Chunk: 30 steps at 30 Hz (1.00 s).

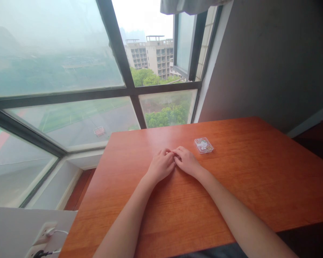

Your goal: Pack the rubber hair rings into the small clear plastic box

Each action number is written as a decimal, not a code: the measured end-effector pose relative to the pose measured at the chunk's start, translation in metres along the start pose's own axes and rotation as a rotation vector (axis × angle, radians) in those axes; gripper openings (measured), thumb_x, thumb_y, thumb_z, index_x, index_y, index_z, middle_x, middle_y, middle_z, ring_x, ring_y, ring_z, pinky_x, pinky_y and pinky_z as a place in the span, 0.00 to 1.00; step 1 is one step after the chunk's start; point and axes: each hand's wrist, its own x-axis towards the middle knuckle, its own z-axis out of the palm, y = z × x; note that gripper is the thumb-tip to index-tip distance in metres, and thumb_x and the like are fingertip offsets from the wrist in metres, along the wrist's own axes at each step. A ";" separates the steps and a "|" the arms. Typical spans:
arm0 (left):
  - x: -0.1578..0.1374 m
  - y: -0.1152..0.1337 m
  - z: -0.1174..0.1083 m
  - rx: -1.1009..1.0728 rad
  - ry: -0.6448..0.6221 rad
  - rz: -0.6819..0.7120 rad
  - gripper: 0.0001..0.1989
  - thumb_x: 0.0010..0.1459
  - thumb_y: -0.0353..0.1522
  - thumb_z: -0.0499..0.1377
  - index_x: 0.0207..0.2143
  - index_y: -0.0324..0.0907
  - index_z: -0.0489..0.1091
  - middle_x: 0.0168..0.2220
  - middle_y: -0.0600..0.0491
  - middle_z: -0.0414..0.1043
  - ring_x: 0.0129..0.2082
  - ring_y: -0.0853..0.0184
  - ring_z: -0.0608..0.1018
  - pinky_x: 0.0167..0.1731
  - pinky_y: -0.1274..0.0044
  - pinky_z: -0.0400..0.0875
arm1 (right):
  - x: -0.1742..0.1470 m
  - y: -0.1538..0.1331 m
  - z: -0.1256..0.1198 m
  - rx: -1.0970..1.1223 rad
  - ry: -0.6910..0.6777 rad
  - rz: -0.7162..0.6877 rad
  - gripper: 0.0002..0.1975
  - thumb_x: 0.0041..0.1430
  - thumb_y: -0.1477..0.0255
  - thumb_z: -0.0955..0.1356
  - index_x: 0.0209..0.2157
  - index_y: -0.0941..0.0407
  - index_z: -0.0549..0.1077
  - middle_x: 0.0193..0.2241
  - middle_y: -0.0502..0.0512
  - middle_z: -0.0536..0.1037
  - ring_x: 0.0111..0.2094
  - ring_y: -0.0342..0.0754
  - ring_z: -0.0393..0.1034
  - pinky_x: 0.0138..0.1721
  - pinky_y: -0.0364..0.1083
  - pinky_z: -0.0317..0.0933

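My left hand (163, 164) and my right hand (187, 160) rest together on the brown wooden table (247, 179), with their fingertips meeting. The fingers of both are curled and pinched close. Anything held between them is hidden or too small to make out. Just beyond my right hand, a little to its right, lies a small clear plastic box (204, 145). Small white, green and yellowish pieces show through it, too small to name.
Past the table's far and left edges stands a dark-framed window (131, 89), one pane of it swung outward. A grey wall (271, 64) rises on the right. At the lower left, plugs with cords sit in a wall socket (45, 233).
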 end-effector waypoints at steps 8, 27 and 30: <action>0.000 0.000 0.000 -0.001 0.006 0.006 0.14 0.59 0.33 0.54 0.48 0.45 0.67 0.49 0.48 0.65 0.48 0.61 0.71 0.52 0.68 0.66 | 0.000 0.000 0.000 -0.001 0.003 -0.005 0.13 0.59 0.78 0.64 0.44 0.55 0.74 0.38 0.54 0.72 0.39 0.46 0.68 0.42 0.45 0.63; 0.000 -0.001 0.000 -0.009 0.017 0.005 0.14 0.59 0.33 0.54 0.48 0.45 0.67 0.49 0.48 0.65 0.48 0.61 0.70 0.51 0.68 0.66 | 0.000 0.001 0.000 -0.004 -0.002 -0.003 0.13 0.60 0.77 0.63 0.44 0.55 0.73 0.38 0.54 0.72 0.39 0.46 0.68 0.43 0.45 0.62; 0.000 -0.001 0.000 -0.012 0.023 0.008 0.13 0.59 0.32 0.54 0.47 0.45 0.67 0.48 0.48 0.65 0.47 0.62 0.71 0.51 0.68 0.66 | 0.000 0.001 0.001 -0.003 0.001 -0.007 0.12 0.60 0.77 0.63 0.44 0.55 0.73 0.38 0.54 0.72 0.39 0.46 0.68 0.42 0.45 0.63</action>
